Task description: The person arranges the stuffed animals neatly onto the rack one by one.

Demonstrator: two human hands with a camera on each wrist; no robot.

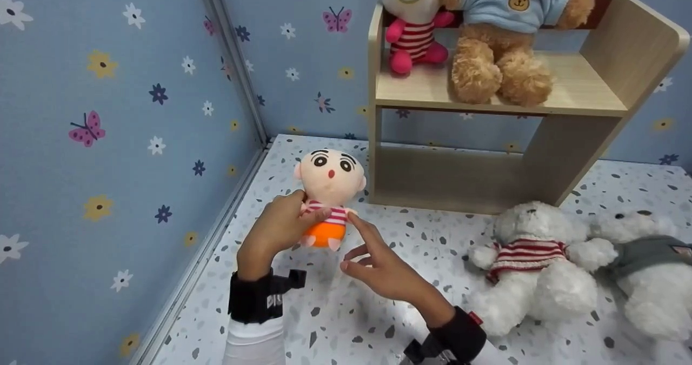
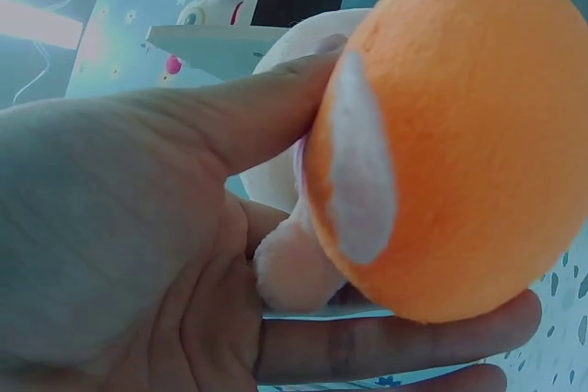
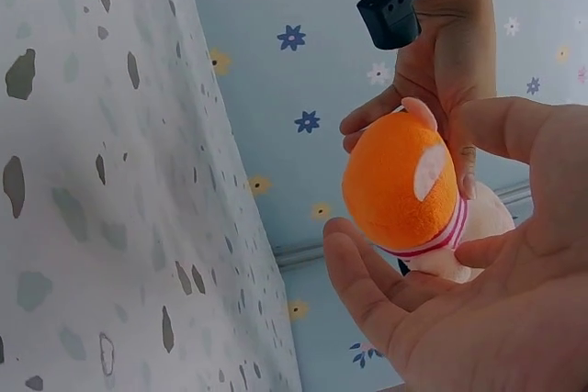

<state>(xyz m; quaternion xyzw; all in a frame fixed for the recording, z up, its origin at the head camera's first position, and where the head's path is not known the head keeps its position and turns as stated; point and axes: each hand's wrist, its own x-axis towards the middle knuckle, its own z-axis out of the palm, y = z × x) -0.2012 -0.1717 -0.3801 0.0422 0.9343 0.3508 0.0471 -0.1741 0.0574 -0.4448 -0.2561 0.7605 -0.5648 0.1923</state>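
A small plush doll [image 1: 331, 177] with a round head, pink striped shirt and orange bottom is upright, face toward the head camera. My left hand [image 1: 278, 223] grips its body from the left, thumb across the shirt. In the left wrist view the doll's orange bottom [image 2: 469, 144] fills the right side, the left hand [image 2: 147, 227] around its side. My right hand [image 1: 385, 265] has its index fingertip at the doll's arm on the right, other fingers loosely bent. In the right wrist view that hand [image 3: 487, 291] lies beside the orange bottom [image 3: 400, 181].
A wooden shelf [image 1: 503, 107] stands at the back, with a striped plush [image 1: 415, 40] and a brown bear [image 1: 500, 46] on it. Two white plush bears [image 1: 532, 257] lie on the speckled table [image 1: 324, 322] at the right. A flowered wall [image 1: 135, 165] rises on the left.
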